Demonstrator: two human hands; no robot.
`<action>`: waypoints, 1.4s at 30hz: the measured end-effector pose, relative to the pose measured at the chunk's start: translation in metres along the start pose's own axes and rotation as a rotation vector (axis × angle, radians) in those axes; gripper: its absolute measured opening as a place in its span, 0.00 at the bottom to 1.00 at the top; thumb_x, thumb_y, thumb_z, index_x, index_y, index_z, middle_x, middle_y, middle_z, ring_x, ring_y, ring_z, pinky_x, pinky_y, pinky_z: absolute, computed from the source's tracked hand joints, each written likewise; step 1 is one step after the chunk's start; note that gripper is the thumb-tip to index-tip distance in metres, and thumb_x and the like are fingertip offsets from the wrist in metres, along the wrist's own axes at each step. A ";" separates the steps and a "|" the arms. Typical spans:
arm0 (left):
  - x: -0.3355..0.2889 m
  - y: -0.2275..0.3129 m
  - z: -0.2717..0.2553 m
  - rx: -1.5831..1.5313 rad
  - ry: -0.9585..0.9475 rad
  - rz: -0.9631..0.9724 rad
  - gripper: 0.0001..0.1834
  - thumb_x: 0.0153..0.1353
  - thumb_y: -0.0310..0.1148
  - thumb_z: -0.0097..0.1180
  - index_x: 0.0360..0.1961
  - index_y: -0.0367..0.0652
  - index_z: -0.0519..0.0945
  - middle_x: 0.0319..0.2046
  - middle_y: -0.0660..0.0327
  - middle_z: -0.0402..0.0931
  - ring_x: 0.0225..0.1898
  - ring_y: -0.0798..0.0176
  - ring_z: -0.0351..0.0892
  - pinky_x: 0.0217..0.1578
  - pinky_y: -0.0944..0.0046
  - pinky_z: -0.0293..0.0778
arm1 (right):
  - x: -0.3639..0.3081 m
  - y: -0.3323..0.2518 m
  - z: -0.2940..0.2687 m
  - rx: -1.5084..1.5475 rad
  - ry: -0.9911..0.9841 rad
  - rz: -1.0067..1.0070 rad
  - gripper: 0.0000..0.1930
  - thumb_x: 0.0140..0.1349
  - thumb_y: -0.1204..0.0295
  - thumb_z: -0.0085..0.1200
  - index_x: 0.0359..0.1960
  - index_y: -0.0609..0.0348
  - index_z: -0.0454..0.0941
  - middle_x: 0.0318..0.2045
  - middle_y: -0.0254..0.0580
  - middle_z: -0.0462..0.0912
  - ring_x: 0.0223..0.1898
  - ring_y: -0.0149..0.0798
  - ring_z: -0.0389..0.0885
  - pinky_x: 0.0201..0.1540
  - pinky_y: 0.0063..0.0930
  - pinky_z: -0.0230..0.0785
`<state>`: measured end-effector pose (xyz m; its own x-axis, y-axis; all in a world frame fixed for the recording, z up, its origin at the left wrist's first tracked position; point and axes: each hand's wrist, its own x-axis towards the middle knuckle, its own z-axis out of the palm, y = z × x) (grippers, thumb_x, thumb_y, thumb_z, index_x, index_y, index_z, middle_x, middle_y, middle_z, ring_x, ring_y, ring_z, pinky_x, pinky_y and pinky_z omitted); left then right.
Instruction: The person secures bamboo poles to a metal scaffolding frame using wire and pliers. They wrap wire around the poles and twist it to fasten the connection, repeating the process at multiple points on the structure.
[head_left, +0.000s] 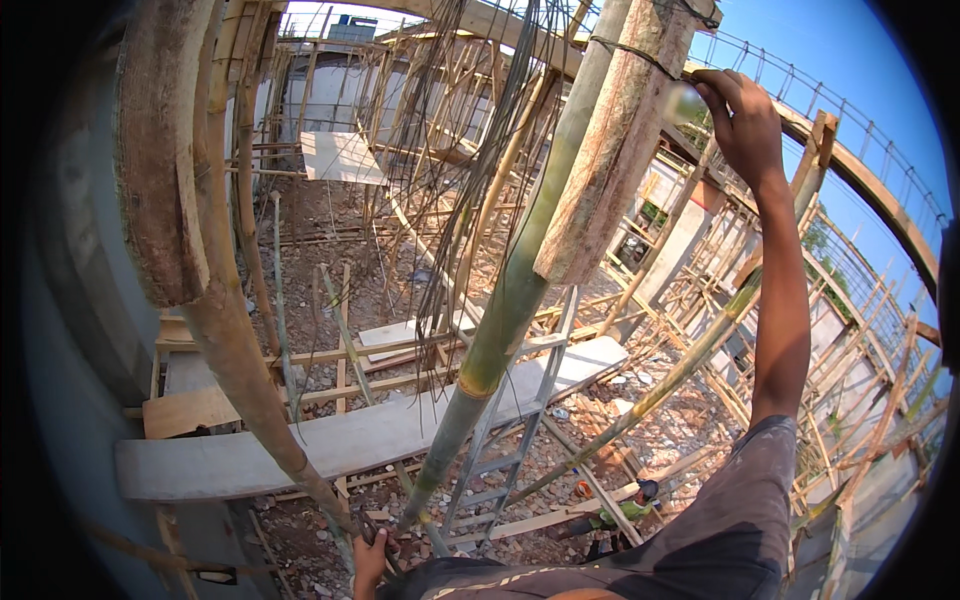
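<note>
My right hand (742,125) is raised high at the upper right, its fingers pinched at the end of a dark tie wire (640,55). That wire loops around a rough timber (625,150) and the green bamboo pole (525,235) standing against it. Low in the view, my left hand (369,562) is closed around a small dark metal tool, which looks like pincers (372,527). It sits beside the foot of a brown bamboo pole (255,385). A bundle of long thin wires (490,130) hangs left of the green bamboo.
Below lies rubble ground crossed by a long pale plank (290,460) and an aluminium ladder (500,465). A person in green (615,515) is down at the lower right. Another timber (160,150) hangs at left. Bamboo scaffolding (830,330) fills the right side.
</note>
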<state>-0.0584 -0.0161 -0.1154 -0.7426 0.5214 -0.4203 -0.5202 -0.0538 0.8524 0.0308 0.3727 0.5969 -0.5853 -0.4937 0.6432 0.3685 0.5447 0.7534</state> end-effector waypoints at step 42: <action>-0.018 0.003 -0.046 -0.128 0.274 0.059 0.13 0.76 0.34 0.48 0.44 0.31 0.76 0.24 0.60 0.71 0.25 0.59 0.74 0.28 0.55 0.75 | -0.068 -0.153 0.065 0.808 0.492 0.916 0.19 0.74 0.71 0.47 0.64 0.60 0.73 0.24 0.38 0.78 0.22 0.27 0.72 0.27 0.28 0.67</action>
<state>-0.0660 -0.0644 -0.1195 -0.8503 0.2658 -0.4541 -0.5086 -0.1934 0.8390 -0.0328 0.3665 0.4288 0.0297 0.1682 0.9853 -0.1452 0.9760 -0.1623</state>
